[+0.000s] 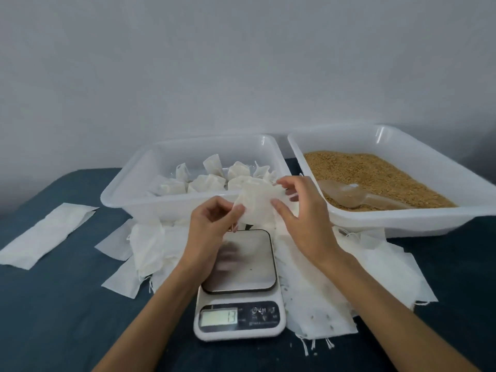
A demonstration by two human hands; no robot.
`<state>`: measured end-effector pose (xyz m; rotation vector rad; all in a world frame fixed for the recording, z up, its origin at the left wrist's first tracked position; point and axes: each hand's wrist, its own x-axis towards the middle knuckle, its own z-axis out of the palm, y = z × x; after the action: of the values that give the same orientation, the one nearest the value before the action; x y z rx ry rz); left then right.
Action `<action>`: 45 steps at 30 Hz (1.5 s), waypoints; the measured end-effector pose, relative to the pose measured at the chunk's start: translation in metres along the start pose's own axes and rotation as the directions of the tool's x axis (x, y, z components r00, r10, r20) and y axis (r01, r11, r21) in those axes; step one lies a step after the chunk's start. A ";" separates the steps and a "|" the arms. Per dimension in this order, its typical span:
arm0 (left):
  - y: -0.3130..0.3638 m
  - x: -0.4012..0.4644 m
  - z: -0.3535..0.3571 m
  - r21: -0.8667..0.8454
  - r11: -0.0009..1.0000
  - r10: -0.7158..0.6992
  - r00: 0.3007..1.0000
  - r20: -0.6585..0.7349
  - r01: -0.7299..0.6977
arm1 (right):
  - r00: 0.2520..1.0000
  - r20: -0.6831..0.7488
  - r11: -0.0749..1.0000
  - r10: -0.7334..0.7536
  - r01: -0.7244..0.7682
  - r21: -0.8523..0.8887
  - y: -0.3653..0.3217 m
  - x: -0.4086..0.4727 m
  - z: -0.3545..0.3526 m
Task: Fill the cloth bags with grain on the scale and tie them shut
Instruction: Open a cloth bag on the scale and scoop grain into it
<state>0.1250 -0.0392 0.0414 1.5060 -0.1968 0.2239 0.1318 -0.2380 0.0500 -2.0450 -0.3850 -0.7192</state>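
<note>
Hands are both pinching one cloth bag (pixel 255 204) above the scale (pixel 239 285): left hand (pixel 212 224) gripping its lower left edge, right hand (pixel 300 208) holding the right side with fingers curled. Scale platform is sitting bare, display showing 13. Several tied filled bags (pixel 214 179) are lying in the left tray (pixel 171 202), so part is done. Grain (pixel 375 173) and scoop (pixel 354 196) are waiting in the right tray (pixel 402 221); many empty bags (pixel 335 277) are lying flat on the tabletop (pixel 53 304), so plenty left.

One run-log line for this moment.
both hands: left hand, right hand | hold cloth bag above scale | scoop in grain
</note>
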 end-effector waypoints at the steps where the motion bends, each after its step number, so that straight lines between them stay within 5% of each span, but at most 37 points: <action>1: -0.001 0.000 0.000 -0.013 1.000 0.005 1.000 -0.006 -0.005 | 0.995 -0.061 0.996 -0.084 0.083 -0.028 -0.002 -0.002 0.002; 3: -0.002 0.000 0.001 -0.026 1.000 0.015 1.000 0.013 -0.015 | 0.991 -0.063 0.988 -0.119 0.124 0.092 -0.008 -0.007 0.006; 7: -0.002 -0.008 0.010 -0.055 0.998 0.013 0.986 0.166 -0.003 | 0.981 0.186 0.926 0.046 -0.112 0.360 -0.023 -0.016 0.019; 12: 0.000 -0.008 0.011 -0.169 0.982 -0.047 0.972 0.232 0.088 | 0.989 0.119 0.900 0.093 -0.135 0.414 -0.018 -0.014 0.015; 15: 0.002 -0.007 0.011 -0.195 0.978 -0.051 0.987 0.151 0.080 | 0.997 0.066 0.937 0.041 -0.061 0.344 -0.019 -0.013 0.014; 20: 0.005 -0.006 0.010 -0.206 0.978 -0.026 0.996 0.080 0.043 | 0.975 0.060 0.977 -0.213 0.213 -0.009 -0.013 -0.015 0.014; 23: 0.006 -0.009 0.012 -0.187 0.982 0.019 0.990 0.138 0.007 | 0.987 0.162 0.983 0.013 -0.043 0.180 -0.017 -0.015 0.016; 25: 0.005 -0.011 0.013 -0.119 0.992 0.051 0.983 0.176 -0.030 | 0.947 0.254 0.874 0.197 -0.287 0.393 -0.020 -0.012 0.015; 35: 0.005 -0.006 0.006 -0.039 0.998 0.041 0.998 0.046 -0.039 | 0.888 0.273 0.600 0.369 -0.452 0.660 -0.015 -0.002 0.004; 40: 0.004 -0.005 0.005 -0.026 0.999 0.025 1.000 -0.013 -0.025 | 0.978 0.022 0.902 0.205 -0.198 0.383 -0.010 -0.005 0.006; 45: 0.004 -0.004 0.005 -0.006 1.000 0.028 0.998 -0.058 -0.028 | 0.995 -0.062 0.960 0.080 -0.061 0.274 -0.009 -0.007 0.006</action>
<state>0.1198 -0.0445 0.0449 1.4892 -0.1722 0.2884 0.1241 -0.2284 0.0491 -1.7596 -0.3470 -0.6563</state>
